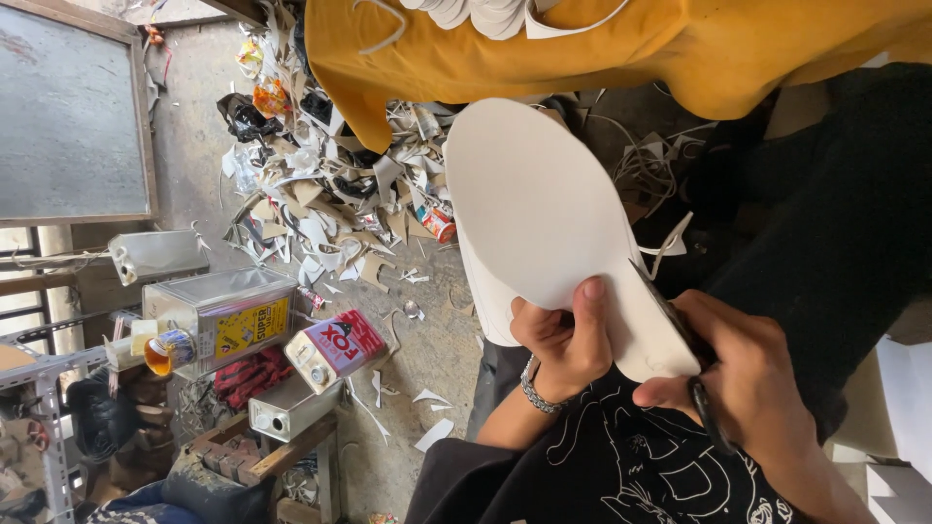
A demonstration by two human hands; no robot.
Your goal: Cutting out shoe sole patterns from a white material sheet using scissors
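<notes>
At centre, the left hand (558, 344) pinches the white sheet (544, 218) while the right hand (748, 383) closes on scissors (684, 364) at its four-o'clock edge; shut tins (228, 320) stand at nine o'clock.

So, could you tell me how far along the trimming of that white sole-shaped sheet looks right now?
Done: the white sheet already has a rounded, cleanly shaped far end, and offcuts litter the floor. In hand: the left hand pinches the sheet's near edge while the right hand works scissors into that end. Left: the near end by the blades is not yet finished; how much remains is hidden by the hands.
</notes>
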